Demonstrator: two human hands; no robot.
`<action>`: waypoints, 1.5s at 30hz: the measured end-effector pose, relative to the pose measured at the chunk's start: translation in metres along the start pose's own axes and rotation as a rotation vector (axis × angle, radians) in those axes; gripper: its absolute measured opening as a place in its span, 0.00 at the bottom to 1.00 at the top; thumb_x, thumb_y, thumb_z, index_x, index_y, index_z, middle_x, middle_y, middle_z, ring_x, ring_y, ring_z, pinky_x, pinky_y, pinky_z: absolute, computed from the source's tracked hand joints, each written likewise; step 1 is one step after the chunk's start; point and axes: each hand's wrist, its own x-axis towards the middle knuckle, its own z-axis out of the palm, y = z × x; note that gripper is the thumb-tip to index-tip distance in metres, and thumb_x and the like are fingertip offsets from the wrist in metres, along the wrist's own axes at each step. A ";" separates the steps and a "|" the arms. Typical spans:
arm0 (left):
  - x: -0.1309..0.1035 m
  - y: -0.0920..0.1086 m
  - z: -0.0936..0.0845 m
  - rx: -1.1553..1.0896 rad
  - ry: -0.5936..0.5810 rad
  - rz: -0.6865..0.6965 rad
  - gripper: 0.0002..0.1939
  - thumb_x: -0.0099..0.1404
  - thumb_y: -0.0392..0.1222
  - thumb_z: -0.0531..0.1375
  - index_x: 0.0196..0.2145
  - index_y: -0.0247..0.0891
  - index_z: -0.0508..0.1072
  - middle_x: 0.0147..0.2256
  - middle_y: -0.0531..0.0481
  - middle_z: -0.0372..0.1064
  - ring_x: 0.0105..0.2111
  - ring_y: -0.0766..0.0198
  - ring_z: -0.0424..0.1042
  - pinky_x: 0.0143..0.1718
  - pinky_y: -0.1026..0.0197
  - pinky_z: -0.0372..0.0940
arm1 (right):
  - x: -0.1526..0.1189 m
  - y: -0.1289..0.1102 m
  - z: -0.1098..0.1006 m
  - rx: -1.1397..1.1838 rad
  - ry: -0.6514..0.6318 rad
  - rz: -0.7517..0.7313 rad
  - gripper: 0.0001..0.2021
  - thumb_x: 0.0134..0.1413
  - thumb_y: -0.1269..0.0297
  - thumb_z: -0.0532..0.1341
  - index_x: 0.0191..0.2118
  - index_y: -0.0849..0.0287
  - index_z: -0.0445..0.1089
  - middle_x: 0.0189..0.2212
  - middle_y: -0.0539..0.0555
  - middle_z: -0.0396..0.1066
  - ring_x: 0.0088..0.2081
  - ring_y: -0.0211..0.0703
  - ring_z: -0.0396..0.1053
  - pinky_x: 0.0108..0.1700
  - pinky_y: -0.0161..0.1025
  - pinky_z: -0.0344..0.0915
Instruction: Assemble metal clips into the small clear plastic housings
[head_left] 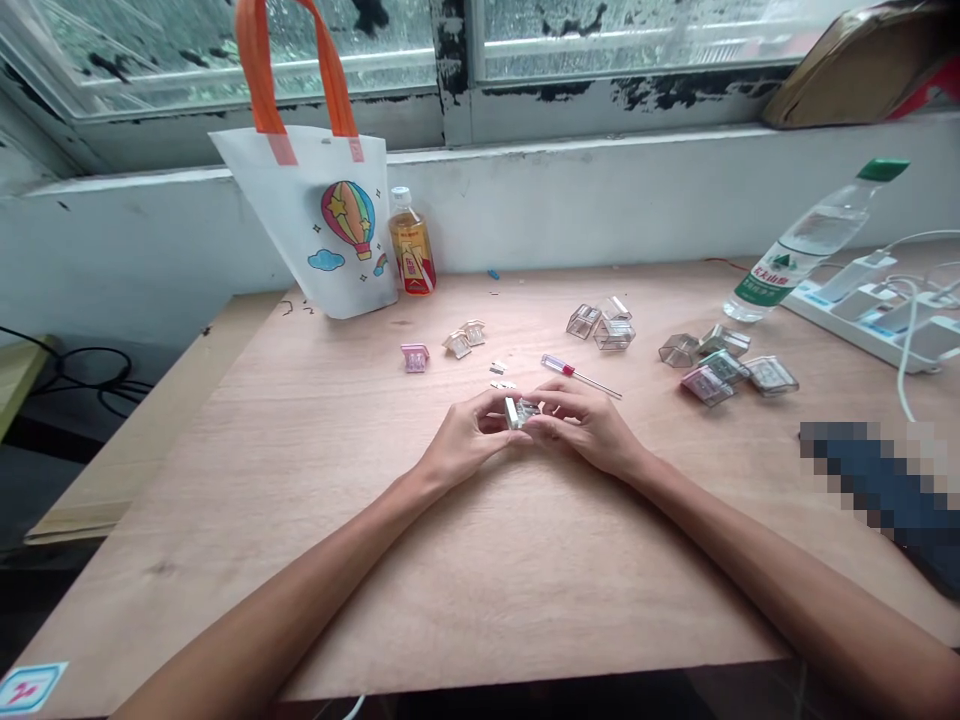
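Observation:
Both hands meet over the middle of the wooden table. My left hand [471, 432] grips the left side of a small clear and pale-green plastic piece [512, 413]. The fingers of my right hand [581, 420] close on the same piece from the right, hiding part of it. Just beyond the hands lie small flat metal bits [499, 368]. A screwdriver [581, 374] with a clear and red handle rests behind my right hand. Farther left sit a pink plastic piece [414, 358] and two cream ones [465, 339].
Clear boxy plastic parts [615, 333] form a group at the back; several more [709, 383] lie to the right. A white bag [300, 220], a tea bottle [414, 250], a tilted water bottle [802, 250], a power strip [862, 325] and a blurred dark object [885, 500] surround the work area.

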 end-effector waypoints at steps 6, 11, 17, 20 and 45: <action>-0.003 0.004 0.001 0.044 -0.025 0.014 0.23 0.57 0.37 0.72 0.50 0.37 0.76 0.46 0.45 0.75 0.42 0.57 0.77 0.49 0.52 0.72 | -0.002 0.002 -0.004 0.122 -0.070 0.111 0.13 0.56 0.55 0.71 0.45 0.54 0.79 0.40 0.54 0.74 0.40 0.44 0.72 0.39 0.40 0.71; -0.004 0.001 0.002 -0.036 0.003 0.032 0.23 0.57 0.38 0.73 0.50 0.38 0.76 0.51 0.43 0.73 0.40 0.59 0.78 0.46 0.53 0.73 | -0.002 -0.001 0.000 0.111 0.024 0.049 0.13 0.55 0.55 0.71 0.46 0.51 0.81 0.39 0.53 0.73 0.34 0.39 0.68 0.33 0.38 0.67; 0.000 -0.003 0.001 -0.225 0.052 0.003 0.27 0.53 0.37 0.74 0.51 0.38 0.77 0.54 0.43 0.74 0.47 0.54 0.78 0.49 0.52 0.73 | -0.002 -0.005 0.004 0.109 0.069 0.062 0.15 0.61 0.55 0.66 0.52 0.48 0.79 0.42 0.55 0.72 0.36 0.41 0.69 0.31 0.37 0.69; 0.000 0.001 0.000 -0.262 0.067 -0.028 0.28 0.52 0.36 0.75 0.52 0.39 0.77 0.53 0.44 0.76 0.52 0.52 0.76 0.54 0.52 0.70 | -0.001 -0.005 0.002 0.108 0.021 0.050 0.16 0.66 0.57 0.61 0.56 0.48 0.77 0.47 0.57 0.73 0.40 0.43 0.73 0.31 0.37 0.71; 0.002 0.008 -0.003 -0.631 0.368 -0.162 0.26 0.53 0.44 0.76 0.46 0.34 0.75 0.30 0.56 0.63 0.27 0.74 0.60 0.28 0.69 0.55 | 0.003 0.019 -0.022 -0.367 0.211 -0.026 0.13 0.70 0.57 0.57 0.42 0.56 0.76 0.36 0.55 0.77 0.30 0.41 0.71 0.31 0.40 0.67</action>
